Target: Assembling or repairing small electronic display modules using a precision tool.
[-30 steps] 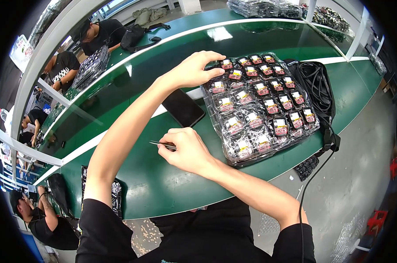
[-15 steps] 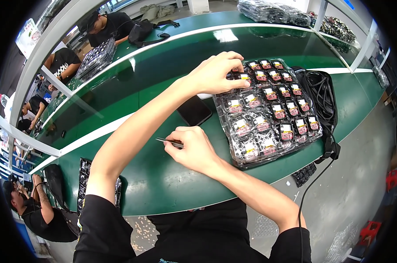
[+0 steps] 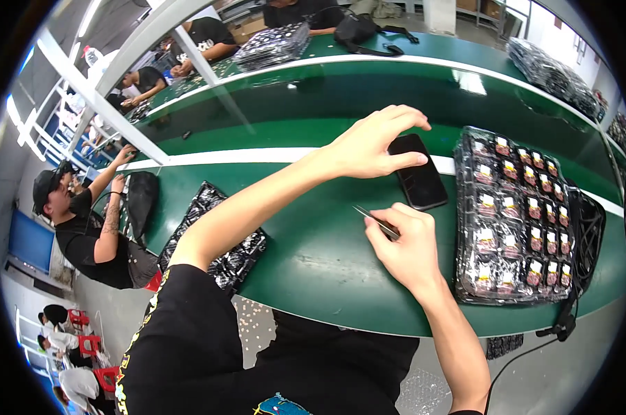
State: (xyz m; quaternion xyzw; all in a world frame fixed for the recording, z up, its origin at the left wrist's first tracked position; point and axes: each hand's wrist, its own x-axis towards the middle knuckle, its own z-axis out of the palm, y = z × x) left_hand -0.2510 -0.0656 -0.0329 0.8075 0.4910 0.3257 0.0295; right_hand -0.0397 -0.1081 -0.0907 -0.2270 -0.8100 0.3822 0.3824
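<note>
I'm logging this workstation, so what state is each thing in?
Left hand: open, fingers spread, gripping nothing.
Right hand: closed, gripping.
Tool: held, pointed end exposed.
Phone: lying flat, screen dark.
Tray: flat, loaded with small packs.
Black bundle: lying flat, partly hidden.

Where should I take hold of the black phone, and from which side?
Probably by both long edges around the middle, coming from above: the phone is a slim slab with its broad face up, and the left grip crowds its far end, the right grip its near end.
</note>
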